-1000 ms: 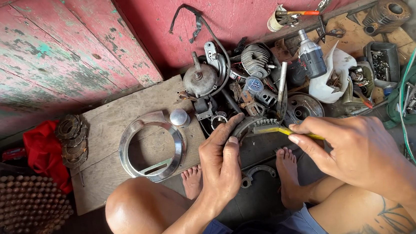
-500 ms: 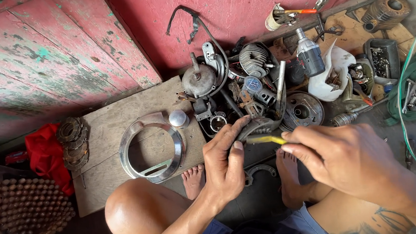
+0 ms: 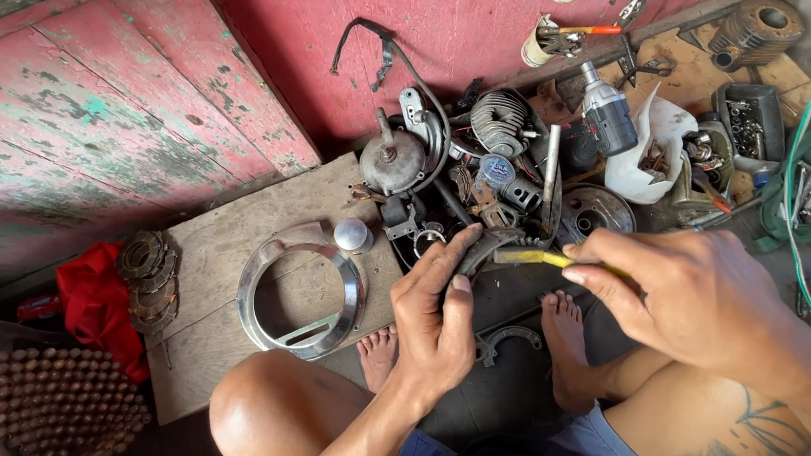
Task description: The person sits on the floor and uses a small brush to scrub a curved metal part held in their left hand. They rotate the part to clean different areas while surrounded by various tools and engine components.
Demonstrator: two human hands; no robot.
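Cluttered floor [image 3: 519, 296]; hands [image 3: 438, 318] beside parts [image 3: 517, 164].

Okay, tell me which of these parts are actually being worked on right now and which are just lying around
In use:
- left hand, gripping the curved metal shoe
- right hand, holding the yellow-handled brush against it

Lying about:
- chrome ring on the board
- stacked sprockets
- red rag
- cordless drill

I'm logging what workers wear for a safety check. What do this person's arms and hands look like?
Both the left hand and right hand are bare, with no gloves, rings or watch showing. Forearms are uncovered, with no sleeves in view, and both hands look grimy.
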